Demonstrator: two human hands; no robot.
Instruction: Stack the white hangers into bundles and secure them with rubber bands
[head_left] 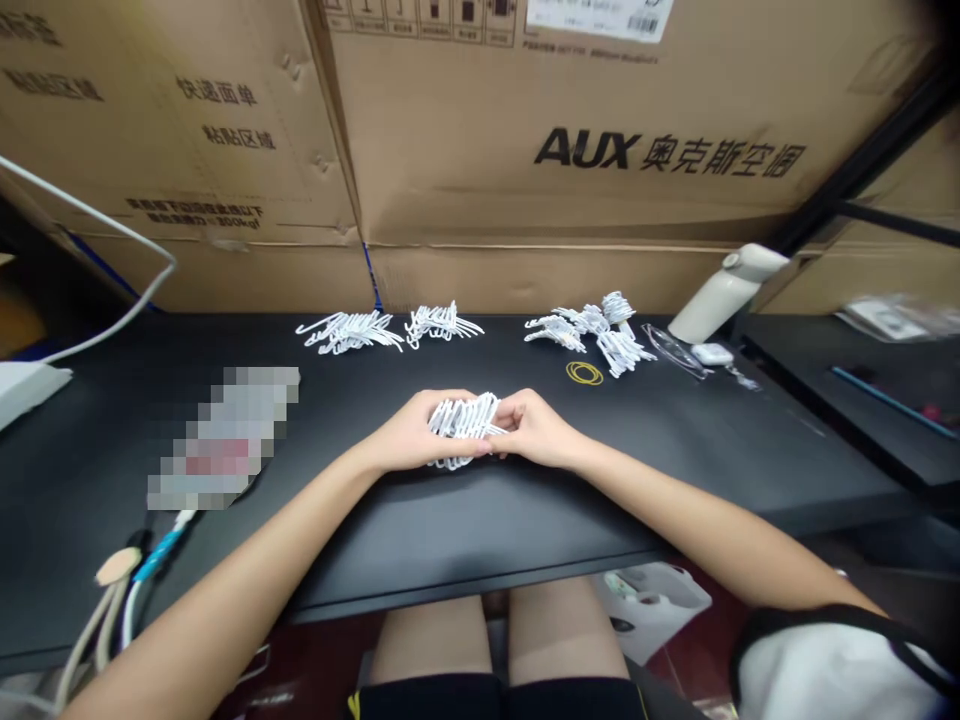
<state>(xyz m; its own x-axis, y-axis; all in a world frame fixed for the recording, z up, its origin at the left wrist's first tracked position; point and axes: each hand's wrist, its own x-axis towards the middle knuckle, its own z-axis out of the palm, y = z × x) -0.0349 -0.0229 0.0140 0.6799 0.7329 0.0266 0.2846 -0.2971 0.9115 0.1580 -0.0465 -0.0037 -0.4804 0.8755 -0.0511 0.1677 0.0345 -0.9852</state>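
I see both hands meeting at the middle of the black tabletop (525,520). My left hand (411,438) is curled around a bundle of small white plastic hooks (461,420), and my right hand (534,430) pinches the same bundle from the other side, fingers closed on it; the bundle sits between the two palms, just above the table surface.

Further back lie more white hook bundles: one fanned cluster (349,330) at the left, a second cluster (441,323) just beside it, and a looser heap (592,328) to the right. A pair of yellow rubber bands (584,373) lies near that heap. A white tilted bottle (724,292) leans at the right rear.

Behind the table stand big brown cardboard cartons (570,130). On one I read "AUX" in bold black letters followed by Chinese characters; the left carton carries more Chinese print, and a white barcode label (600,18) sits at the top, too small to read.
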